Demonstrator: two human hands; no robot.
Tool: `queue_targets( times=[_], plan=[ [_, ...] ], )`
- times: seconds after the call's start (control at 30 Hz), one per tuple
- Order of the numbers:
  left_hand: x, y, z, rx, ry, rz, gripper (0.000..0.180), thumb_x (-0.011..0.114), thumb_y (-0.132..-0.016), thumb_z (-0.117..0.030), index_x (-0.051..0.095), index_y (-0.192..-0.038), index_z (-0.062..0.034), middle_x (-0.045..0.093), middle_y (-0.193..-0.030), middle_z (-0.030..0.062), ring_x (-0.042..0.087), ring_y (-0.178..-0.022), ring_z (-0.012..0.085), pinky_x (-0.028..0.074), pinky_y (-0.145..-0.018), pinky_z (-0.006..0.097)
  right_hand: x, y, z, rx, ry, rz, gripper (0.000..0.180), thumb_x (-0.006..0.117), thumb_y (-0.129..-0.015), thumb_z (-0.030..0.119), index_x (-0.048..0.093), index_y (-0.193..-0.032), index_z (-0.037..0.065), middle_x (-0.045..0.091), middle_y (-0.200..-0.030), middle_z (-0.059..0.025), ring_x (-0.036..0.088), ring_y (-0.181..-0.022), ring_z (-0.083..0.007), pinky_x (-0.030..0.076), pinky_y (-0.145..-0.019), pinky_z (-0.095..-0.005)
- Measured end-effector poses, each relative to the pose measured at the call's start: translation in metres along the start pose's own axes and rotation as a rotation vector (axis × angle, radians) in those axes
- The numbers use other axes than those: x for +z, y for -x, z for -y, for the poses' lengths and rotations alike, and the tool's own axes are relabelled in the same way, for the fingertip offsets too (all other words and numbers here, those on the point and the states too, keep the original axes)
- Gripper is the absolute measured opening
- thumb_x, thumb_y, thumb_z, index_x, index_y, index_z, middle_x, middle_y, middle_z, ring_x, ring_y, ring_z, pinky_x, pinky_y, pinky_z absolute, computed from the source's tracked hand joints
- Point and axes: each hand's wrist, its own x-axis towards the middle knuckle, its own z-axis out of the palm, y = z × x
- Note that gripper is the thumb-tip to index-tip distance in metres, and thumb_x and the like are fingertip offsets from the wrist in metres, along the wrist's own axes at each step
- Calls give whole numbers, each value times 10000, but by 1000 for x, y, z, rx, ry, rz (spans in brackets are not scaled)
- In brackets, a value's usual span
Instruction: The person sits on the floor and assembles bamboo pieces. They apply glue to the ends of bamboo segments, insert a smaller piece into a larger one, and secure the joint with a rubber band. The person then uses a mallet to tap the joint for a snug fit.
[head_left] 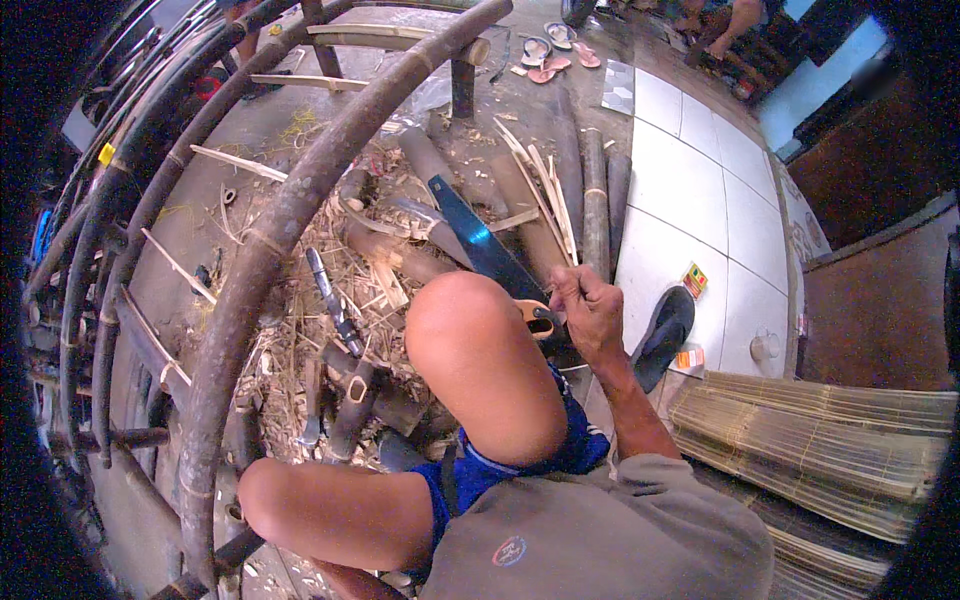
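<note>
My right hand [590, 310] is raised beside my right knee with its fingers curled together. Whatever it may hold is too small or hidden to make out. Just left of it lies a hand saw [480, 240] with a blue blade, its orange and black handle [538, 322] partly behind my knee. Cut bamboo pieces [385, 250] and pale shavings [285, 370] cover the floor in front of my legs. Among them rests a dark, narrow tool [332, 300] with a lighter end. My left hand does not show.
A curved bamboo frame [270, 235] arches along the left. Bamboo poles [594, 200] and split strips [550, 195] lie ahead. At right are white tiles [690, 190], a black sandal [664, 335], small packets [694, 280] and rolled slat mats [810, 430]. Other people appear at the far edge.
</note>
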Motion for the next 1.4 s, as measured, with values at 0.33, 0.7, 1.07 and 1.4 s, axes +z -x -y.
queue_targets(
  times=[0.33, 0.7, 1.07, 1.4],
  plan=[
    [4, -28, -93, 75, 210, 101, 449, 601, -1034, -224, 539, -1409, 16, 636, -1286, 156, 582, -1182, 229, 436, -1041, 356, -3, 8, 80, -563, -58, -296, 142, 575, -1028, 116, 631, -1121, 25, 658, -709, -32, 617, -655, -92, 509, -624, -255],
    [140, -70, -236, 867, -281, 669, 608, 779, -861, -218, 535, -1388, -39, 563, -1340, 211, 568, -1229, 377, 462, -1048, 425, -7, -86, 19, -227, -182, -113, 186, 580, -1005, 96, 660, -1148, 9, 644, -735, -18, 595, -661, -82, 497, -629, -261],
    [425, -129, -292, 1105, -463, 966, 876, 788, -819, -409, 357, -1518, -106, 482, -1362, 277, 492, -1250, 468, 452, -1037, 518, 134, -287, -133, -108, -46, -95, 291, 664, -918, 221, 724, -1079, -14, 742, -937, -143, 698, -864, -209, 533, -799, -341],
    [571, -111, -369, 1059, -633, 1033, 1001, 756, -829, -433, 215, -1590, -72, 643, -1088, 274, 680, -899, 431, 528, -793, 517, 196, -541, -267, 15, 447, -211, 349, 634, -892, 297, 703, -1051, -6, 707, -1001, -252, 683, -957, -440, 537, -847, -516]
  ],
)
